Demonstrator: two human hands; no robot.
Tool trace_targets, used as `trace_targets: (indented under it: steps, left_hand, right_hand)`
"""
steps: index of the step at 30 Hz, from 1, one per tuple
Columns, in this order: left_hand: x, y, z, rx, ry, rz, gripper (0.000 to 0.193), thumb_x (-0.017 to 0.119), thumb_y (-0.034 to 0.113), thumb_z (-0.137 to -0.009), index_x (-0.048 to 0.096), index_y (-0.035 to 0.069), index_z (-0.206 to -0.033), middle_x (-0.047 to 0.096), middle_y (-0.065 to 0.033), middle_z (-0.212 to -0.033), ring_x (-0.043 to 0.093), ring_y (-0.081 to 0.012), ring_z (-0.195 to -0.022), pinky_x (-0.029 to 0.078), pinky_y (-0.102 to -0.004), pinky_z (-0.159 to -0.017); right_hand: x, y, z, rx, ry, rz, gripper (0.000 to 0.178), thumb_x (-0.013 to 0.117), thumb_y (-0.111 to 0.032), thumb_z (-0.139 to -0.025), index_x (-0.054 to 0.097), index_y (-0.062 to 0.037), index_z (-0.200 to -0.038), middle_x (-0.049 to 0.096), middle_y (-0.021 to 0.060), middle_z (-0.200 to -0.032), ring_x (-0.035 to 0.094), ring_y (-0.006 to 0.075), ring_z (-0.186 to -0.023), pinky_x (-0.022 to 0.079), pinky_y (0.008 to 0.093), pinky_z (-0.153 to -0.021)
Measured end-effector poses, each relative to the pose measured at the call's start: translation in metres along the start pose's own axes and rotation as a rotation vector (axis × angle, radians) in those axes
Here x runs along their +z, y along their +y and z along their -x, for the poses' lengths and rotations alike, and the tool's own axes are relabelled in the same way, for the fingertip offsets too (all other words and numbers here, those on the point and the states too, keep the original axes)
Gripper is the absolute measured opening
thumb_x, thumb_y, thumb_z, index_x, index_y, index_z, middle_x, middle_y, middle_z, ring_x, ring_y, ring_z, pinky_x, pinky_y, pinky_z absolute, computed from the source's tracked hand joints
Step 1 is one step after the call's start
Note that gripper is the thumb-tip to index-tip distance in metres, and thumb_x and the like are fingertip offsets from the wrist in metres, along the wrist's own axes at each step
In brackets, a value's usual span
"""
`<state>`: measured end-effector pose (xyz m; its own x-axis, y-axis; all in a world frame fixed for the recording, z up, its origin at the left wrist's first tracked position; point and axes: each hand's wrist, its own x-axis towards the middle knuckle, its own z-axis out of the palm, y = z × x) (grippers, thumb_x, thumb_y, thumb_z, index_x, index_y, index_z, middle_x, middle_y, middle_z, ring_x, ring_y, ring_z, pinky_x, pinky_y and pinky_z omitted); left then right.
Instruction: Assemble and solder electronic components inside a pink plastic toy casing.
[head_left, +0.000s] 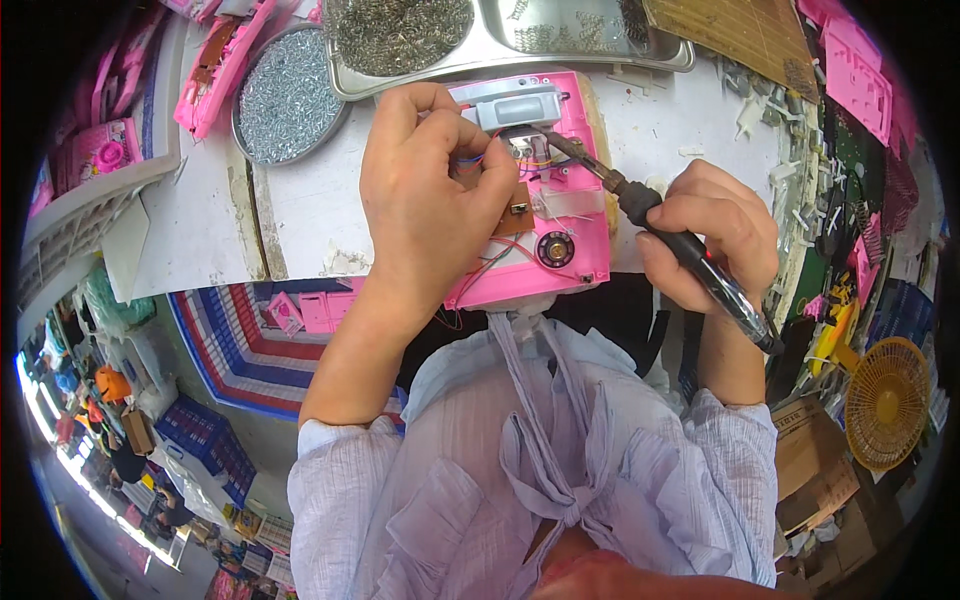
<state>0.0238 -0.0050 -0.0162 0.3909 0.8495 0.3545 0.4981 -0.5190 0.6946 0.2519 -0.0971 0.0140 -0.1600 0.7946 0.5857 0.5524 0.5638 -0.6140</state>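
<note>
A pink plastic housing (pixel 592 215) lies on the bench in front of me, with parts and thin wires inside. My right hand (pixel 715 235) is wrapped round the black handle of a soldering iron (pixel 690 255). Its metal tip reaches into the housing, close to a grey plastic block (pixel 515 108). My left hand (pixel 430 190) is over the housing's left side, thumb and fingers pinched near coloured wires (pixel 545 165); what they grip is hidden. Below those fingertips sits a small brown circuit board (pixel 516 212), and a round black speaker (pixel 556 249) is at the housing's near edge.
A round dish of small screws (pixel 290 95) stands at the left. Behind the housing is a metal tray (pixel 490 45) holding springs, with a cardboard piece (pixel 740 40) beside it. Pink parts (pixel 225 65) lie far left. A yellow fan (pixel 887 403) stands at the right.
</note>
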Motion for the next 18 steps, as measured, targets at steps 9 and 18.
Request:
trace_targets:
  steps: [9, 18]
  left_hand:
    - [0.001, 0.002, -0.002, -0.001, 0.022, 0.04, 0.014, 0.078, 0.002, -0.072, 0.064, 0.002, -0.073, 0.059, -0.0129, -0.098, 0.061, -0.027, -0.079, 0.051, -0.0375, -0.067]
    - [-0.005, 0.002, 0.0, 0.025, -0.001, -0.012, 0.016, 0.078, 0.003, -0.074, 0.066, 0.002, -0.085, 0.059, -0.0141, -0.101, 0.062, -0.0281, -0.082, 0.052, -0.0382, -0.068]
  right_hand:
    - [-0.002, 0.001, 0.001, -0.003, 0.022, -0.01, 0.033, 0.084, -0.001, -0.067, 0.066, -0.0031, -0.095, 0.061, 0.0052, -0.066, 0.054, 0.0208, -0.053, 0.041, 0.03, -0.048]
    - [-0.011, -0.002, 0.002, 0.003, 0.037, -0.014, 0.03, 0.082, 0.0, -0.071, 0.066, -0.001, -0.095, 0.061, 0.0075, -0.066, 0.055, 0.0214, -0.053, 0.042, 0.0301, -0.048]
